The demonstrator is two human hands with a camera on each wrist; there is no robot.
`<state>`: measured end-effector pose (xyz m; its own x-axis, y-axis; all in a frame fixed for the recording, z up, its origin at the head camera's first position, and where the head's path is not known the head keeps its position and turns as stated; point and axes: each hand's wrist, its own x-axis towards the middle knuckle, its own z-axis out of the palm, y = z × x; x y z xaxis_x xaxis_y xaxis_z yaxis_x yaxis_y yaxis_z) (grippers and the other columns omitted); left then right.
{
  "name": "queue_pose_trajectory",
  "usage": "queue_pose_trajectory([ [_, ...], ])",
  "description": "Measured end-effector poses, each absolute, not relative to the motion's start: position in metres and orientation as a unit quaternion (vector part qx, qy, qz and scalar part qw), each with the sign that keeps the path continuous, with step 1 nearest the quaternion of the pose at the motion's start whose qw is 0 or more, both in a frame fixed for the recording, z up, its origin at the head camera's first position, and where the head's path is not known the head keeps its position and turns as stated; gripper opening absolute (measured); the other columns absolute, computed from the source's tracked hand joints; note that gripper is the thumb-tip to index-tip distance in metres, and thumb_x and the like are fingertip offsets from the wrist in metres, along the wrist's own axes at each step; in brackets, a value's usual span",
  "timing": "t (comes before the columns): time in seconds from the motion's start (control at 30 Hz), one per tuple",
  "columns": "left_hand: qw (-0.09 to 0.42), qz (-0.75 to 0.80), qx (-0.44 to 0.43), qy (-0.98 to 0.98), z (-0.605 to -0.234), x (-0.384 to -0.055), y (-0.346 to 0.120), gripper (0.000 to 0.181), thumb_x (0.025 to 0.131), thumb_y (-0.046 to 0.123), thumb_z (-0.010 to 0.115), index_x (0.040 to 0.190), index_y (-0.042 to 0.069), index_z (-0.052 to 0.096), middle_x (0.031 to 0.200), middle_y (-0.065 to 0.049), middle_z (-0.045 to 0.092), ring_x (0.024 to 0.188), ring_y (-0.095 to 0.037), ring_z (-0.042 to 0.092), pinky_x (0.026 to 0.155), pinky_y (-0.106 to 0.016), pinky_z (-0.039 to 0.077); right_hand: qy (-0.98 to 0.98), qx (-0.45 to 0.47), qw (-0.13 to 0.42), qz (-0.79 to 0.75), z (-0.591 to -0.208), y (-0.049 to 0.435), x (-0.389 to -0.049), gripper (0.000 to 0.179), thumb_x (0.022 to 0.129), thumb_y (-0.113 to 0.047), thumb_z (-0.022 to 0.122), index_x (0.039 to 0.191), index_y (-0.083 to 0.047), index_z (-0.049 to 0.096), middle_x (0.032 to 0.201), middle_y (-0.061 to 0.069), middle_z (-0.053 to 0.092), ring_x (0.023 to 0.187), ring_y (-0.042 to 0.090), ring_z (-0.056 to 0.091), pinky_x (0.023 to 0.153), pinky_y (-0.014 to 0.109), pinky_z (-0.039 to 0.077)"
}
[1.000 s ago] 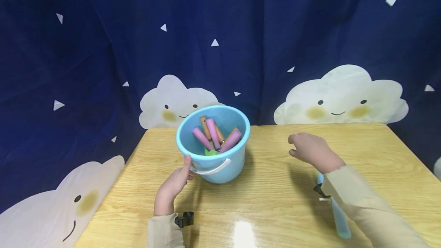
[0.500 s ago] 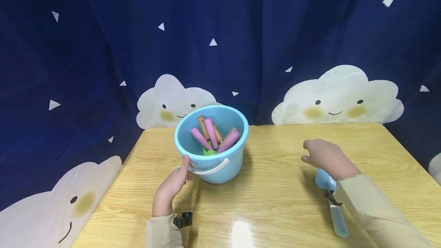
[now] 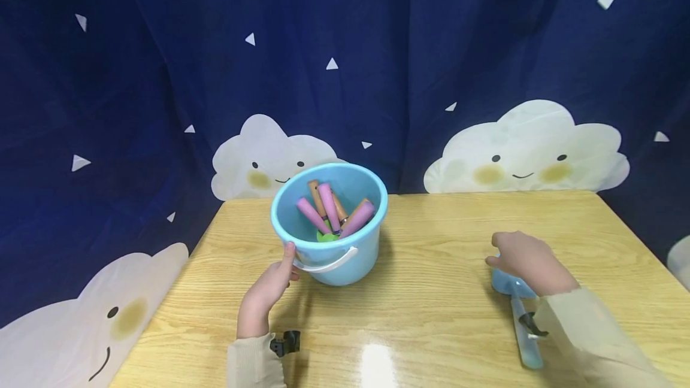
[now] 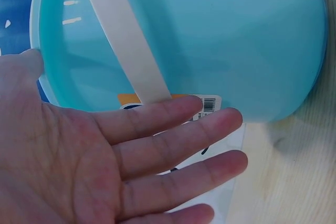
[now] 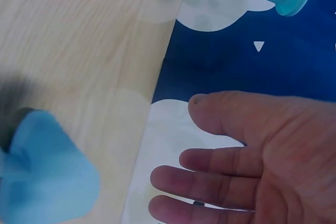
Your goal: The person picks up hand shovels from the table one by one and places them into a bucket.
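A light blue bucket (image 3: 345,262) stands on the table, its white handle hanging down the near side. Inside it are several purple handles (image 3: 311,215) and orange-brown handles (image 3: 339,208), with a green piece (image 3: 327,236) below them. My left hand (image 3: 266,289) has its thumb at the near rim. In the left wrist view its fingers (image 4: 173,150) stretch out straight beside the bucket wall. My right hand (image 3: 530,262) hovers over a blue toy shovel (image 3: 525,340) and holds nothing. The right wrist view shows the shovel's blade (image 5: 52,177) apart from the loosely bent fingers.
The wooden table (image 3: 431,316) reaches back to a dark blue curtain (image 3: 377,47) with white clouds and triangles. A label with a barcode (image 4: 210,103) shows on the bucket's side. Black wrist straps are worn at both cuffs.
My right hand has moved right and nearer to me, over the toy shovel, whose blade and handle show more than before. The left hand stays at the bucket's rim.
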<state>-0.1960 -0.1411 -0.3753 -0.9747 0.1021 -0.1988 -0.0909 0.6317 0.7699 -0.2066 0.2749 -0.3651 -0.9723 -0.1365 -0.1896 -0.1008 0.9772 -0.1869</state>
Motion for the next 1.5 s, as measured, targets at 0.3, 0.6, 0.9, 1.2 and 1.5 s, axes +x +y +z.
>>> queue_pose_trajectory([
  [0.3, 0.111, 0.432, 0.005, 0.895, -0.377, -0.198, -0.142, 0.083, 0.094, 0.054, 0.005, 0.118, -0.013, 0.048, 0.101, -0.022, 0.059, 0.096, -0.038, 0.055, 0.081, -0.053, 0.04, 0.985, -0.04, 0.139, -0.096, -0.38, 0.288, -0.202, 0.043, 0.081, -0.025, 0.064, 0.106, 0.008, 0.054, 0.103, 0.028, 0.056, 0.091, 0.044, 0.053, 0.069, 0.051, 0.043],
  [0.6, 0.113, 0.436, 0.005, 0.893, -0.375, -0.198, -0.142, 0.083, 0.094, 0.054, 0.005, 0.121, -0.014, 0.046, 0.103, -0.024, 0.058, 0.097, -0.04, 0.053, 0.081, -0.053, 0.04, 0.98, -0.018, 0.179, -0.081, -0.395, 0.296, -0.2, 0.049, 0.079, -0.033, 0.065, 0.099, 0.011, 0.054, 0.09, 0.024, 0.057, 0.08, 0.036, 0.055, 0.07, 0.049, 0.044],
  [0.9, 0.117, 0.434, 0.0, 0.893, -0.373, -0.198, -0.142, 0.085, 0.093, 0.056, 0.005, 0.123, -0.013, 0.043, 0.104, -0.025, 0.058, 0.098, -0.041, 0.052, 0.081, -0.053, 0.04, 0.962, 0.057, 0.227, -0.143, -0.407, 0.293, -0.191, 0.06, 0.071, -0.049, 0.069, 0.093, 0.006, 0.056, 0.081, 0.017, 0.053, 0.072, 0.027, 0.048, 0.066, 0.044, 0.043],
  [1.2, 0.118, 0.44, -0.006, 0.89, -0.379, -0.199, -0.141, 0.085, 0.092, 0.057, 0.006, 0.123, -0.012, 0.045, 0.105, -0.025, 0.058, 0.099, -0.041, 0.051, 0.081, -0.053, 0.04, 0.964, 0.035, 0.23, -0.132, -0.424, 0.294, -0.187, 0.038, 0.075, -0.03, 0.069, 0.082, 0.005, 0.055, 0.071, 0.009, 0.05, 0.063, 0.022, 0.047, 0.057, 0.036, 0.043],
  [1.5, 0.11, 0.436, 0.001, 0.893, -0.378, -0.2, -0.14, 0.083, 0.093, 0.055, 0.006, 0.12, -0.012, 0.048, 0.1, -0.021, 0.06, 0.097, -0.039, 0.053, 0.08, -0.051, 0.041, 0.958, 0.049, 0.232, -0.162, -0.431, 0.301, -0.183, 0.024, 0.07, -0.015, 0.068, 0.073, 0.002, 0.051, 0.061, 0.007, 0.047, 0.052, 0.017, 0.045, 0.048, 0.027, 0.039],
])
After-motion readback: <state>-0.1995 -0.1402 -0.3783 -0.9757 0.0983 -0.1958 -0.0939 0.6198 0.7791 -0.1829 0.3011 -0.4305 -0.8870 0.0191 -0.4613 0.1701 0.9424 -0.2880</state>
